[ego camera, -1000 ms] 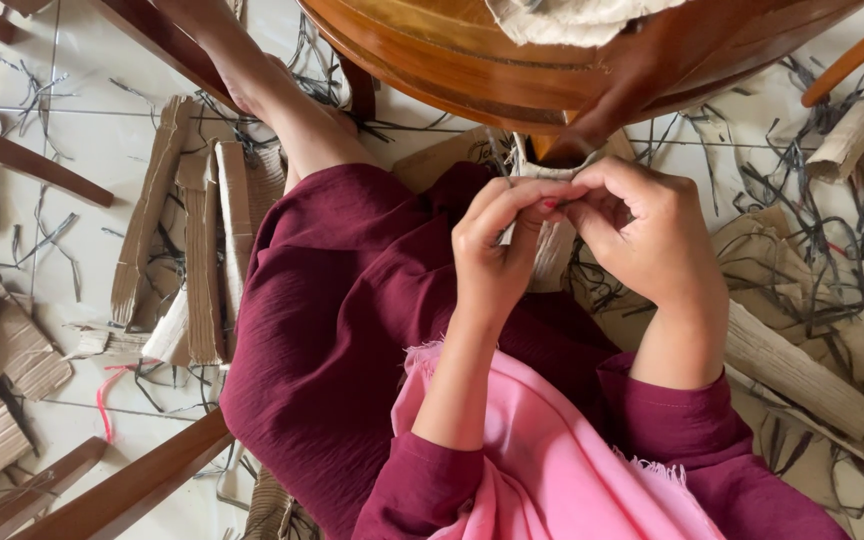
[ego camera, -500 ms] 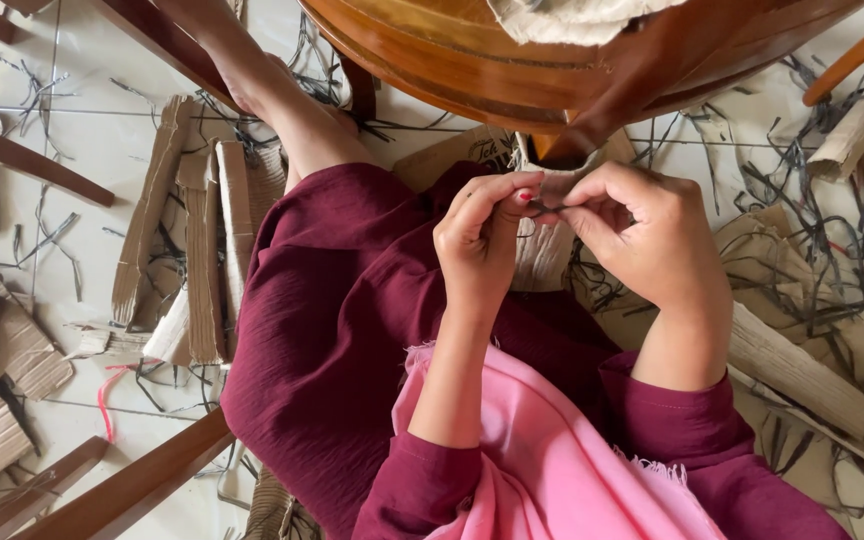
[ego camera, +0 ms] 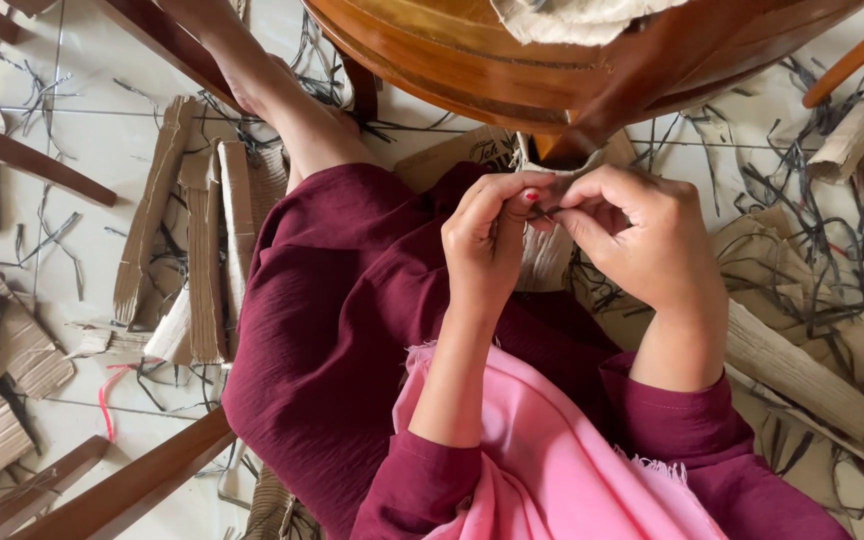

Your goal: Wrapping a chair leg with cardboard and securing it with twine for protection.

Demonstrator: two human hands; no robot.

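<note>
Over the lap, just below the wooden bench [ego camera: 432, 60] edge, the left hand [ego camera: 487, 250] and right hand [ego camera: 647, 240] meet fingertip to fingertip, both pinched narrow on a thin dark strip [ego camera: 544, 211] (mostly hidden), above a pale woven piece [ego camera: 547, 255].

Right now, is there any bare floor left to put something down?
A bare tile patch lies upper left, between the dark wooden bars and the cardboard strips. Right of the hands, cardboard pieces and dark shreds crowd the floor.

Maroon sleeves [ego camera: 687, 425] reach the forearms — same crinkled maroon cloth over the lap. A pink scarf [ego camera: 542, 450], frayed-edged, drapes between. Red polish marks a nail [ego camera: 531, 196].
</note>
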